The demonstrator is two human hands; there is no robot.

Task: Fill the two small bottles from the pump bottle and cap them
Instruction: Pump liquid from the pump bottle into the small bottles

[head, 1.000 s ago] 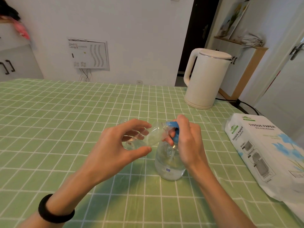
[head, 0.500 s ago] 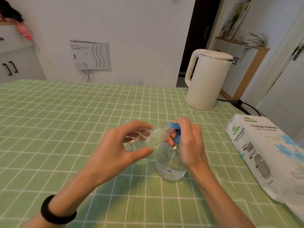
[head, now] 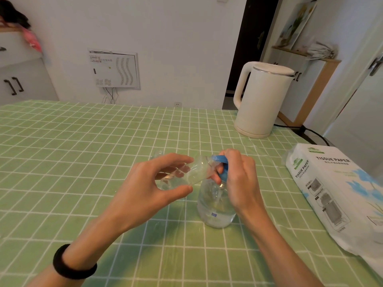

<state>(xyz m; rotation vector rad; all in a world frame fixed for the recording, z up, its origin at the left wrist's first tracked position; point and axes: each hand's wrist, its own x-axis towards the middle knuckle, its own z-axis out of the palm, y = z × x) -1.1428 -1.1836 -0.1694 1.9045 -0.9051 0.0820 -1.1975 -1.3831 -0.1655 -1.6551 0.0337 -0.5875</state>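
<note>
A clear pump bottle (head: 215, 206) with a blue pump head (head: 222, 165) stands on the green checked tablecloth (head: 83, 154). My right hand (head: 240, 179) is closed over the pump head from the right. My left hand (head: 145, 189) holds a small clear bottle (head: 186, 172) tilted nearly on its side, its mouth against the blue nozzle. A little clear liquid lies inside it. Behind my left hand the rim of another small clear object (head: 158, 153) peeks out; most of it is hidden.
A cream electric kettle (head: 263, 100) stands at the back right, its black cord (head: 310, 131) trailing off the table. A white tissue paper pack (head: 339, 193) lies along the right edge. The wall is just behind the table's far edge.
Both hands and the two bottles hold the same pose. Only the camera view has shifted slightly.
</note>
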